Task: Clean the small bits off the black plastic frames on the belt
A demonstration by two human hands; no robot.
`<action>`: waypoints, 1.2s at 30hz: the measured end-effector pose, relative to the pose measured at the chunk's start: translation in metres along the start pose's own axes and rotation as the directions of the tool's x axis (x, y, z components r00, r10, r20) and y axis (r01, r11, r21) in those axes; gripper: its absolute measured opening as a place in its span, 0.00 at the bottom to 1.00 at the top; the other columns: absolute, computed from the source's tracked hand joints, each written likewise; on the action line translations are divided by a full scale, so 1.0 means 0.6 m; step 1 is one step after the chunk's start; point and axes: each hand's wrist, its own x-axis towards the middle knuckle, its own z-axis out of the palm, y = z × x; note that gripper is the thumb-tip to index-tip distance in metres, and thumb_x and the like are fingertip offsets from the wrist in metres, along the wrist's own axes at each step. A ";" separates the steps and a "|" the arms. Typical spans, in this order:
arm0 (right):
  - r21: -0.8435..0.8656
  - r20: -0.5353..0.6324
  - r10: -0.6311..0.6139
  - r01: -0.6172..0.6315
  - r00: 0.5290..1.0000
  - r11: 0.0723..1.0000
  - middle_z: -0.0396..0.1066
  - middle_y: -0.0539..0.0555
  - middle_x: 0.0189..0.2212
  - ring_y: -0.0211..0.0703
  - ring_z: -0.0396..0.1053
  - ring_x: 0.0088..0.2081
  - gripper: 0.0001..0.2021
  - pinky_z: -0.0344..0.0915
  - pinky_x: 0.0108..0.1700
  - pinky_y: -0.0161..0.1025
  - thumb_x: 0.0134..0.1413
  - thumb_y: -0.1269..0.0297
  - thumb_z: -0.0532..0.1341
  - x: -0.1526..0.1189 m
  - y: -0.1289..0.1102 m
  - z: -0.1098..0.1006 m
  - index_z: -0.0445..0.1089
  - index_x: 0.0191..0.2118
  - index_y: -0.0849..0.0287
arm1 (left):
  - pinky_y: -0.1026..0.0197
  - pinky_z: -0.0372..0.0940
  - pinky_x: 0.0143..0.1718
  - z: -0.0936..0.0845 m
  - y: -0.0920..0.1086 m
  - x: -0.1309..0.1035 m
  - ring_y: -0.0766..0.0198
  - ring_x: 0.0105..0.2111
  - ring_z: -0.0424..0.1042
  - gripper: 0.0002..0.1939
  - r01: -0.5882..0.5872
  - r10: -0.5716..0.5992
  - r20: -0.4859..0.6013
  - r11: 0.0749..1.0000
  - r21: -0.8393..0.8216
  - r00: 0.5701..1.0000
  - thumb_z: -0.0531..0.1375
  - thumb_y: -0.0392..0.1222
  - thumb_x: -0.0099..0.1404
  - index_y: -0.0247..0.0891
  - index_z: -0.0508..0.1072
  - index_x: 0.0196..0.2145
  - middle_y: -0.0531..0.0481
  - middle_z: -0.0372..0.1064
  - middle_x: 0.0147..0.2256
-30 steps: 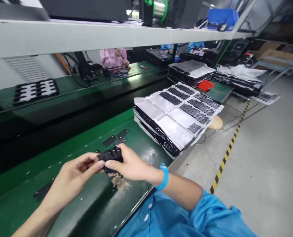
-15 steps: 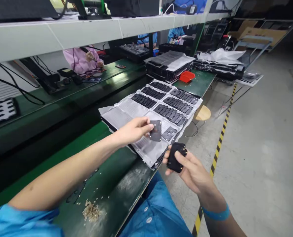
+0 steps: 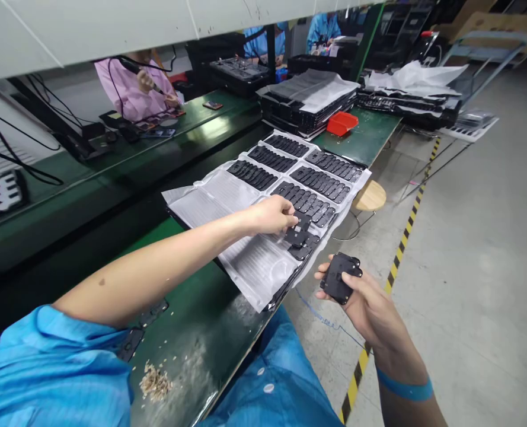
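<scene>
My left hand (image 3: 272, 214) reaches over a tray lined with white film (image 3: 256, 267) and pinches the edge of a thin black plastic plate (image 3: 299, 230). That plate is held just above, or against, another black plate (image 3: 305, 248) lying in the tray's near right compartment; contact is unclear. Off the table's edge, my right hand (image 3: 372, 302) grips a small stack of similar black plates (image 3: 339, 277), thumb on top. Overlapping rows of black plates (image 3: 320, 184) fill the far compartments.
A pile of pale bits (image 3: 155, 382) lies on the green table (image 3: 192, 350). Behind the tray stand a red bin (image 3: 342, 123) and stacked trays (image 3: 305, 98). A stool (image 3: 370, 196) is at the right. A person in pink (image 3: 130, 89) sits across the bench.
My left hand has moved right with its plate, bringing it over the plate in the near right compartment. My right hand keeps its stack, slightly farther right in view. The camera view has tilted down.
</scene>
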 end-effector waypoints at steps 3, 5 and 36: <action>-0.039 -0.011 -0.029 0.029 1.000 0.999 0.81 0.60 0.46 0.55 0.80 0.46 0.14 0.83 0.38 0.50 0.57 0.59 0.72 0.013 0.004 0.003 0.76 0.47 0.55 | 0.64 0.63 0.28 -0.012 0.002 0.011 0.66 0.23 0.71 0.16 0.058 -0.053 0.132 0.998 -0.038 0.990 0.68 0.35 0.65 0.37 0.68 0.23 0.53 0.69 0.20; -0.121 0.011 -0.062 0.063 0.998 0.991 0.81 0.60 0.47 0.53 0.80 0.44 0.14 0.83 0.36 0.49 0.57 0.58 0.72 0.021 0.005 0.006 0.75 0.47 0.55 | 0.63 0.63 0.28 -0.018 0.005 0.018 0.65 0.23 0.71 0.16 0.063 -0.056 0.185 0.998 -0.030 0.981 0.71 0.35 0.62 0.37 0.70 0.22 0.52 0.70 0.20; -0.340 -0.017 -0.198 0.181 0.980 0.923 0.81 0.55 0.38 0.54 0.82 0.40 0.23 0.84 0.28 0.44 0.51 0.50 0.79 0.062 -0.021 0.019 0.73 0.44 0.56 | 0.62 0.66 0.29 -0.017 0.016 0.036 0.65 0.21 0.72 0.12 -0.096 0.071 0.115 0.971 0.220 0.991 0.74 0.37 0.59 0.36 0.75 0.26 0.53 0.74 0.22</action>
